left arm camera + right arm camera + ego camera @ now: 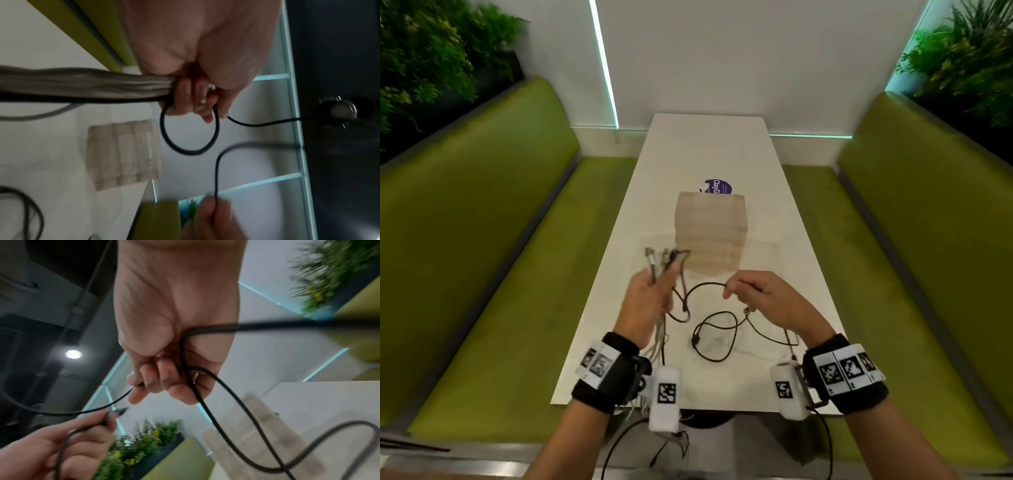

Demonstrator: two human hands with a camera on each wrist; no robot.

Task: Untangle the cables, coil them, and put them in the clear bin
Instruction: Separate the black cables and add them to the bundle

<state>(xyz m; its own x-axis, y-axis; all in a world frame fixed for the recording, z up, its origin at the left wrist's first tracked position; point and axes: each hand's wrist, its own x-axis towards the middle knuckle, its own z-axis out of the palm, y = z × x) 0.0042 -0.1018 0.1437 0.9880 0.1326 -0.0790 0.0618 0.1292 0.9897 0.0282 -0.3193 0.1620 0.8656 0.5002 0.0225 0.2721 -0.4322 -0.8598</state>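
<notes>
Left hand [650, 301], lower centre-left of the head view, clamped round the grey cable bundle [659, 267]. Right hand [753, 294] pinching the black cable [705, 286] mid-frame. Best drawn out slowly, without yanking knots tight. Clear bin [710, 236] beyond, mid-table.

Office lounge booth: green benches [482, 219], plants [424, 58].

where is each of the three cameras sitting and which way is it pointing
Head: worn on the head, looks forward and down the white table; both forearms and hands show.
Left wrist: looks along the left hand gripping a bundle of grey cables.
Right wrist: looks along the right hand pinching a thin black cable.
Shared: all three show the black cable and the clear plastic bin.
</notes>
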